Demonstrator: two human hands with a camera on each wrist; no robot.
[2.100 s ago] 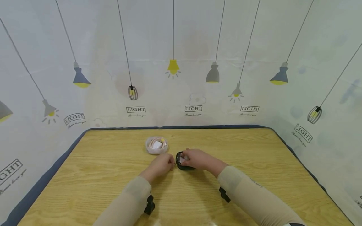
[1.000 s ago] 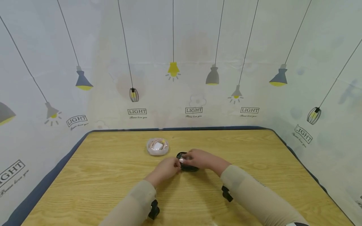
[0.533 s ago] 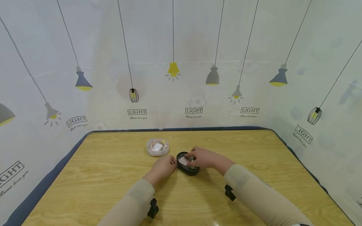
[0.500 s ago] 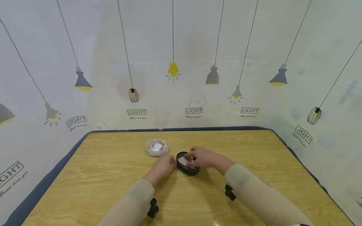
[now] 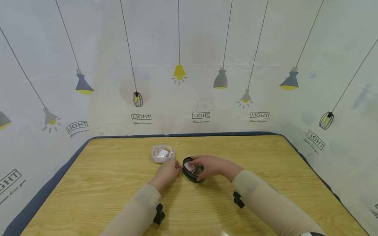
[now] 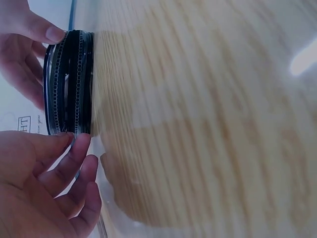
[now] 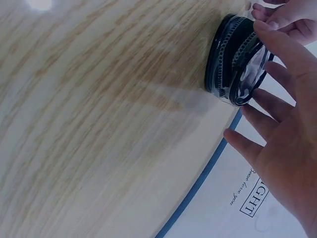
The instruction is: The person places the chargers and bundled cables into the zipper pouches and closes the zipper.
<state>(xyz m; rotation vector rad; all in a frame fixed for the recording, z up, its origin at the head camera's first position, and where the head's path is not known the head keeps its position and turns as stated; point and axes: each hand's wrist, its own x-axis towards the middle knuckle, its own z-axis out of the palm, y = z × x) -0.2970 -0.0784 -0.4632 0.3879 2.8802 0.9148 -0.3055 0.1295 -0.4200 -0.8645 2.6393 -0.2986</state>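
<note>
A small oval black zipper case (image 5: 189,175) with a clear top stands on the table, pale contents showing through. Two rows of zipper teeth run along the case's side (image 6: 58,84) in the left wrist view. My left hand (image 5: 166,172) pinches the end of that zipper between thumb and index finger; any pull tab is hidden by the fingertips. From above, my right hand (image 5: 211,166) spans the case, with thumb and fingers gripping opposite edges. In the right wrist view, the spread fingers of the right hand (image 7: 285,109) lie along the clear face.
Behind the left hand lies a clear round pouch (image 5: 155,157) holding a coiled pinkish cable (image 5: 169,154) and a white charger plug (image 5: 163,153). The wooden table (image 5: 251,203) ends at a dark blue edge, and a lamp-printed cloth (image 5: 200,95) rises behind it.
The right hand has shifted from fingers over the clear top to holding the case's edges. Both hands and the case have shifted slightly left in view; the left hand stays at the zipper.
</note>
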